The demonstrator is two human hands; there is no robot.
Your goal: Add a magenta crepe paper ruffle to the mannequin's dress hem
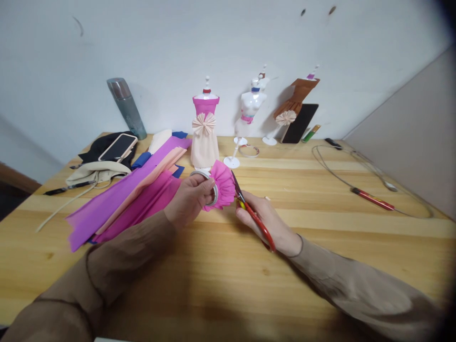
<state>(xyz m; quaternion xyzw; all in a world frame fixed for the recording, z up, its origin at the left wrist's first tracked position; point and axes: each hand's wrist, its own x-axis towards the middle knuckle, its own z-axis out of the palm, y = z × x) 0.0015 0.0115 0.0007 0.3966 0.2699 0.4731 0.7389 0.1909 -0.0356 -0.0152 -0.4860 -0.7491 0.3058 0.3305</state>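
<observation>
Mid-frame, the left hand (188, 198) is clamped on a ring (214, 195); the pink ruffle (224, 184) fans out just right of its fingertips (whether pinched too, I cannot tell). The right hand (264, 213) grips red scissors (261, 225), blades by the ruffle's right edge.

Around the bright-pink ruffle (223, 183), red scissors handles (262, 228) glow at four o'clock, violet, peach and magenta sheets (121, 187) at nine, a grey-teal bottle (128, 111) at ten, a magenta-and-cream dress (204, 148) at eleven, and a brown dress (299, 95) with cream rosette (286, 118) at two. Yellow tabletop (409, 251) bears streaked grain.
</observation>
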